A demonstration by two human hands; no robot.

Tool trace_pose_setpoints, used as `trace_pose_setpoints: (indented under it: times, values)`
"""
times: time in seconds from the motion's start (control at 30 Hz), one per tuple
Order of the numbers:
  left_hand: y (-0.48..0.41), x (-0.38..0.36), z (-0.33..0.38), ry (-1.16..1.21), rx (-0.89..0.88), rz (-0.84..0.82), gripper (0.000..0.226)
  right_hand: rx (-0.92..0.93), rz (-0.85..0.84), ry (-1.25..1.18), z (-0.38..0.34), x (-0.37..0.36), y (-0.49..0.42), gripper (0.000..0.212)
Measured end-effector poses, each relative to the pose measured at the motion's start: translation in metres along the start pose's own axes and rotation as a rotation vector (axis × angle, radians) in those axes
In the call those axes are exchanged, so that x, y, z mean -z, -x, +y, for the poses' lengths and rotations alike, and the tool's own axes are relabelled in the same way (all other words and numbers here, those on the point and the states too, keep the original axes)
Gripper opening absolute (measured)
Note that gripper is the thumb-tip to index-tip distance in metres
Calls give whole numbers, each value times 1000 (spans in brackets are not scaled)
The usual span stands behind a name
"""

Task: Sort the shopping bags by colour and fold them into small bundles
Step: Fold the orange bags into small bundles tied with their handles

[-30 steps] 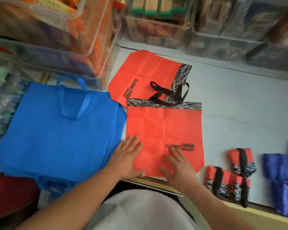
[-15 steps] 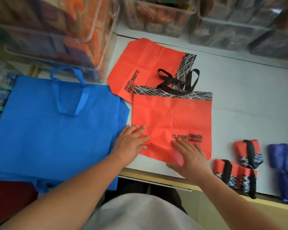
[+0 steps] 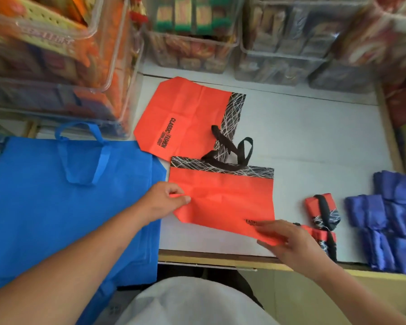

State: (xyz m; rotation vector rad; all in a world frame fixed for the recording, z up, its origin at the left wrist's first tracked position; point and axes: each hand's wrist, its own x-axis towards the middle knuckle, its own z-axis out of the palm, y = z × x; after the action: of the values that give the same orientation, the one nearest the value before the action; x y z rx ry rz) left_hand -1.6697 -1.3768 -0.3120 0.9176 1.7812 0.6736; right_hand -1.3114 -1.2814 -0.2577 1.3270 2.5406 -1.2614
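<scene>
Behind orange bags (image 3: pixel 220 200) on the table (image 3: pixel 314 137), clear bins (image 3: pixel 192 55) hold packets (image 3: pixel 190 17).

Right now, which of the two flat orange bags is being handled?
The nearer orange bag: left hand pinches its left edge, right hand pinches its bottom right corner. The farther orange bag lies untouched.

A single head-worn camera is looking forward and steeply down, close over the surface (image 3: pixel 314 141) (wide-angle, edges bending).
</scene>
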Motion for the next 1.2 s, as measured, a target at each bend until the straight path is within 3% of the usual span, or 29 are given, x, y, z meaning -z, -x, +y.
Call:
trace_pose_setpoints:
  times: [0.03,0.07,0.17,0.23,0.3,0.37,0.4,0.47,0.53,0.63,0.77,0.87,0.93,1.0,1.07,1.2]
  values:
    - [1,0,6,41,28,-13,24,-81,54,-80,-1,-2,-6,20]
    - [3,0,13,75,65,-16,29,-181,88,-173,2,-4,-14,23]
    - [3,5,31,177,234,65,51,-347,115,-383,11,-7,-44,58]
    - [2,8,36,194,254,198,63,-364,103,-320,14,-8,-64,44]
    - [6,6,36,-1,71,420,62,-385,134,-223,18,-11,-82,28]
    - [14,-4,38,-265,-290,571,40,-394,167,-112,21,-15,-96,33]
    - [16,-11,39,-372,-448,528,32,-387,187,-50,23,-18,-102,38]
    - [15,-31,30,-584,-574,252,32,-386,236,44,31,-24,-109,45]
    - [10,-50,14,-857,-509,19,44,-375,276,103,38,-28,-113,44]
    - [-3,-57,5,-1090,-424,-46,63,-345,315,179,47,-33,-115,35]
    - [-16,-57,-5,-1096,-276,-169,73,-339,343,172,54,-37,-121,31]
    - [-17,-59,-17,-1071,-231,-207,78,-321,397,229,44,-41,-126,49]
    - [-17,-60,-20,-1033,-220,-203,81,-79,461,462,31,-47,-125,46]
    - [-18,-61,-18,-1013,-198,-201,82,169,384,566,21,-57,-122,31]
    - [-20,-59,-15,-987,-201,-206,82,205,292,483,16,-62,-123,29]
    - [-21,-51,-14,-955,-216,-223,84,147,235,331,22,-45,-140,57]
